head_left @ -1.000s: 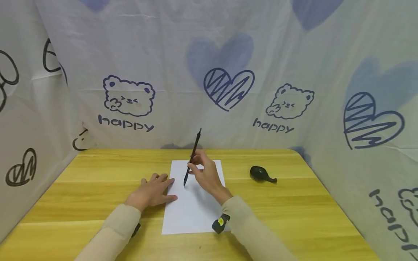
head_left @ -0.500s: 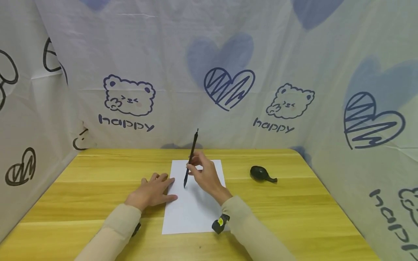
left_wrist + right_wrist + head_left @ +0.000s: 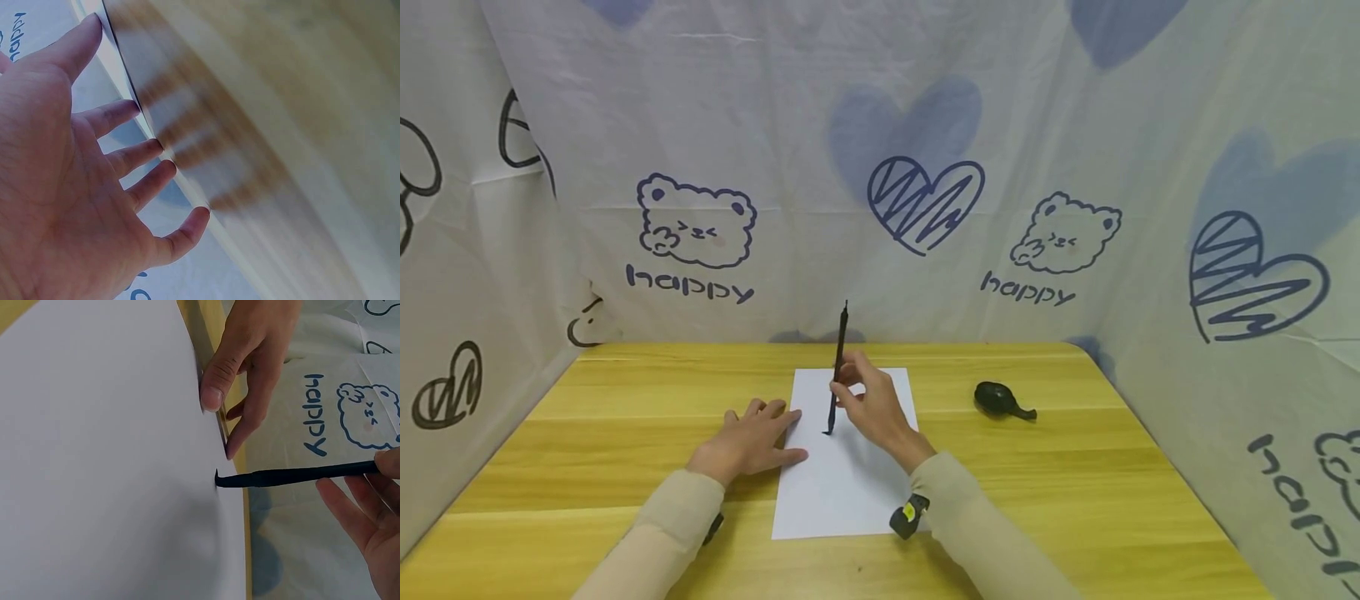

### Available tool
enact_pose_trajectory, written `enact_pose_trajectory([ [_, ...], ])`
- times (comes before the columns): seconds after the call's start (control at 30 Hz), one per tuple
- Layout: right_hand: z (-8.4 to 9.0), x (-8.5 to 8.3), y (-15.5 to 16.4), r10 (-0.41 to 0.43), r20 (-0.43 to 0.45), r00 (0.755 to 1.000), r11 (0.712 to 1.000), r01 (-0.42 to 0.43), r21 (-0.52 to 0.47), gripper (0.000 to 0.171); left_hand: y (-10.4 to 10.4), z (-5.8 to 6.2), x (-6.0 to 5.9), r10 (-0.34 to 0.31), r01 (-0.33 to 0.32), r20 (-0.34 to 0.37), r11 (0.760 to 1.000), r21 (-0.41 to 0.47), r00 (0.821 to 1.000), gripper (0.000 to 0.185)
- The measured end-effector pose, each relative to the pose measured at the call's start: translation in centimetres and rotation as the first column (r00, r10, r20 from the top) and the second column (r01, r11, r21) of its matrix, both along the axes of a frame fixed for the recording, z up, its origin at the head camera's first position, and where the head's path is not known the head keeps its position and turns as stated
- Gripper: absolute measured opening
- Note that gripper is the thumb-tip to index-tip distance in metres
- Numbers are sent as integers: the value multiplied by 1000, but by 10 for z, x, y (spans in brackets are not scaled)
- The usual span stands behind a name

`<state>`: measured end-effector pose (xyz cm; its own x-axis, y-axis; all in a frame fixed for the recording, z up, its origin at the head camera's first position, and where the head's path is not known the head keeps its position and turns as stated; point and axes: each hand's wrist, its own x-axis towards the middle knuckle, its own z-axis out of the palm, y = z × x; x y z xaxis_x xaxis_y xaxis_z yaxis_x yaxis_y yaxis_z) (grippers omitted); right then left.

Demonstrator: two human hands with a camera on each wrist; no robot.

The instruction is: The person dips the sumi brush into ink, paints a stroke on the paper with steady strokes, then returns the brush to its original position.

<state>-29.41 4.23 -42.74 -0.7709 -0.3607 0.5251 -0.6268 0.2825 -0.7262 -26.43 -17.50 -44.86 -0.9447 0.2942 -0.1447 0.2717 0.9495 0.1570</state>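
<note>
Pressing flat with fingers spread, the left hand [image 3: 751, 440] pins the paper's [image 3: 848, 492] left edge; it should hold steady. Right hand [image 3: 874, 406] pinches the pen [image 3: 837, 367] nearly upright, tip touching mid-sheet: light, even pressure suits. Balloon [image 3: 1002, 400] lies far right.

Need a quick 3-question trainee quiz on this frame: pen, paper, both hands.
1. True or false: the tip of the thin black pen touches the white sheet of paper.
2. Which hand grips the pen?
A. left hand
B. right hand
C. both
3. Fill in: the left hand lies flat with fingers spread at the paper's ____ edge.

Key
1. True: in the right wrist view the tip meets the sheet.
2. B: the right hand pinches the pen, which stands nearly upright.
3. Left, on the yellow wooden table.
</note>
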Motion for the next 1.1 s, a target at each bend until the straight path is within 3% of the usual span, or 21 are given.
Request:
enact_pose_trajectory([
  [0.67, 0, 0, 3, -21, -44, 999, 1000, 22, 17, 24, -1, -3, -2, 3, -3, -12, 1000, -2, 1000, 78],
  [1.1, -2, -2, 6, -35, -24, 999, 999, 35, 20, 22, -1, -2, 0, 7, -7, -2, 1000, -3, 1000, 77],
])
